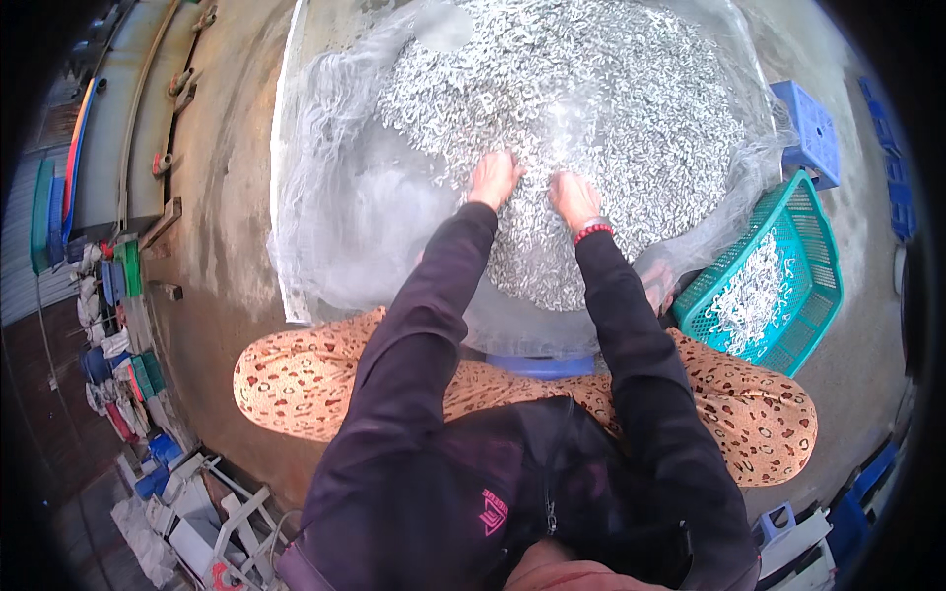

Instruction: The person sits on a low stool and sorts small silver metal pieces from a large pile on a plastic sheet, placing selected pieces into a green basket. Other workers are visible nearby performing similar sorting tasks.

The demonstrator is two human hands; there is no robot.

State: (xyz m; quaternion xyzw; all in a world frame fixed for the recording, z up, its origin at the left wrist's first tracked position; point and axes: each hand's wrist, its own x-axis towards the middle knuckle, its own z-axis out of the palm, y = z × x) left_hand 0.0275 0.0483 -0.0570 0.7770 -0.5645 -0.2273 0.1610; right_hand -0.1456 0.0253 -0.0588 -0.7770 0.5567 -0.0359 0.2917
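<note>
A wide heap of tiny silvery-white pieces (631, 118), looking like small fish, is spread over a pale mesh net (345, 227). Both my arms reach forward to its near middle. My left hand (496, 179) has its fingers bent down into the heap. Close by on the right, my right hand (574, 200), with a red bead bracelet (593, 231) at the wrist, also touches the pieces with curled fingers. Whatever is between the fingertips is too small to make out. A green plastic basket (823, 266) by my right knee holds longer, curled white pieces (751, 295).
A blue crate (810, 133) stands beyond the basket, at the net's right edge. Something blue (542, 367) lies between my legs. Pipes with valves (163, 163) run along the left side, above wet concrete floor (232, 148). Clutter and a white frame (241, 517) lie lower left.
</note>
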